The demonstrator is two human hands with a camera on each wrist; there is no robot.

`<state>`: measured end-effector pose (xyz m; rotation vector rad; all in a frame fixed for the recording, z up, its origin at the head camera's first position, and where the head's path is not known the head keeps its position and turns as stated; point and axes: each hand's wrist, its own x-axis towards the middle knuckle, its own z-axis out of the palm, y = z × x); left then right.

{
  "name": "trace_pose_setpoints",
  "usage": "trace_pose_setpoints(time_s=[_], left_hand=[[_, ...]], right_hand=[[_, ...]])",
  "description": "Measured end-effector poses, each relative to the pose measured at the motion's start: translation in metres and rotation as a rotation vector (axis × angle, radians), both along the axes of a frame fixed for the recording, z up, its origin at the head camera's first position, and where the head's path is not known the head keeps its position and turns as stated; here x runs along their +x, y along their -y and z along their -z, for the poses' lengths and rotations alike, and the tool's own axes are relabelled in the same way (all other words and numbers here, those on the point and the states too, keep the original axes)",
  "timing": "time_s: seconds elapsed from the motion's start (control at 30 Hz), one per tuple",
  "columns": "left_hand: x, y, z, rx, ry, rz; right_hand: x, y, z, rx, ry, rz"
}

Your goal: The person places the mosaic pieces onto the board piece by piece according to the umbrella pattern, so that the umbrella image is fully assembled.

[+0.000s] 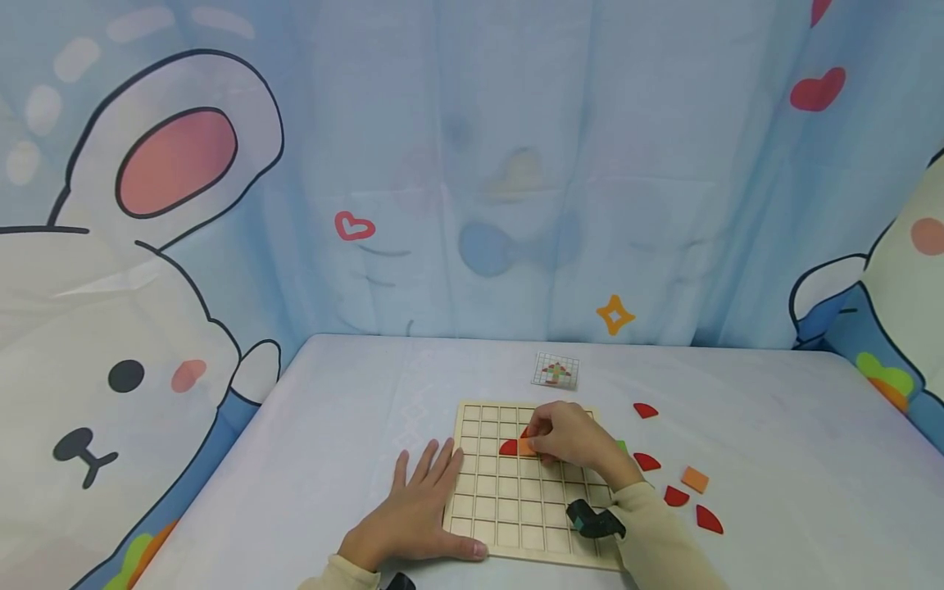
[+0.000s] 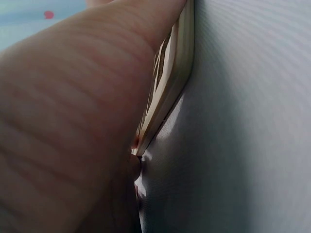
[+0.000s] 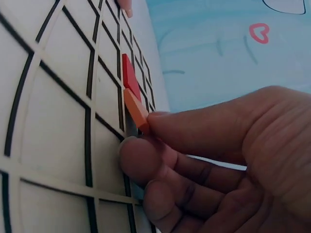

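Observation:
A wooden grid board (image 1: 509,508) lies flat on the white table. My right hand (image 1: 571,436) is over its upper part and pinches an orange square tile (image 3: 136,110) between thumb and fingers. In the right wrist view that tile is tilted, one edge down at a grid cell beside a red quarter-round tile (image 3: 129,75). Another red piece shows just behind the orange tile, partly hidden by the fingers. My left hand (image 1: 420,512) rests spread along the board's left edge, its thumb at the near left corner. A bit of green shows beyond the right wrist.
Right of the board lie several loose red quarter-round tiles (image 1: 710,519) and one orange square tile (image 1: 695,479). Behind the board is a small pattern card (image 1: 555,371) with a coloured figure on a grid. A blue printed curtain (image 1: 516,164) hangs along the table's back edge.

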<state>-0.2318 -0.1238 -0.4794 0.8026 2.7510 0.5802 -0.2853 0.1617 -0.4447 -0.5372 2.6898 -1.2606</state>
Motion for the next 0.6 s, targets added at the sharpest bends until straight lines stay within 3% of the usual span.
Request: trace_pose_setpoints(time_s=[0.3, 0.6], left_hand=[[0.0, 0.0, 0.002, 0.007, 0.0, -0.002], [0.001, 0.001, -0.001, 0.011, -0.004, 0.006]], right_hand=[[-0.002, -0.004, 0.0, 0.009, -0.022, -0.047], [-0.007, -0.027, -0.008, -0.015, -0.055, 0.024]])
